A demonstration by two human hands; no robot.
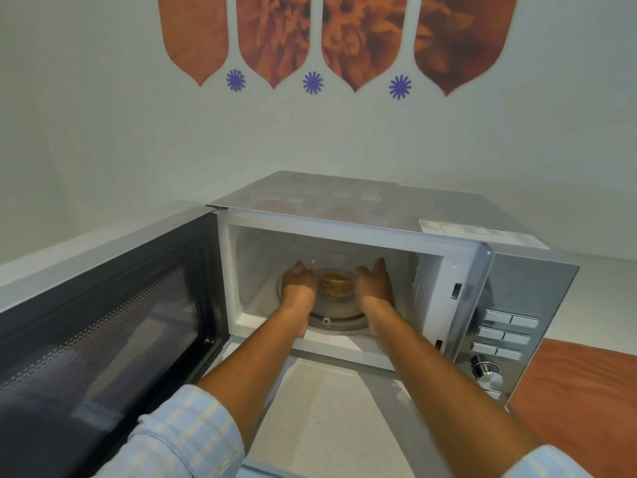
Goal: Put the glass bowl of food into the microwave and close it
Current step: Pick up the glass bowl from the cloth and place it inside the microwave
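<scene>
Microwave (344, 208) stands on the tabletop (331, 408), its door (103, 322) swung fully open beside the left forearm. Turntable (339, 322) lies beneath both hands. Glass bowl of food (337, 282) sits between the left hand (299, 279) and right hand (374, 281), both cupped against its sides. Risk: releasing off-centre could tip the bowl or block door closure.

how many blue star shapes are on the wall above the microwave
3, in a row between the tips of the orange wall panels: left, middle, right. More may lie outside the frame.
</scene>
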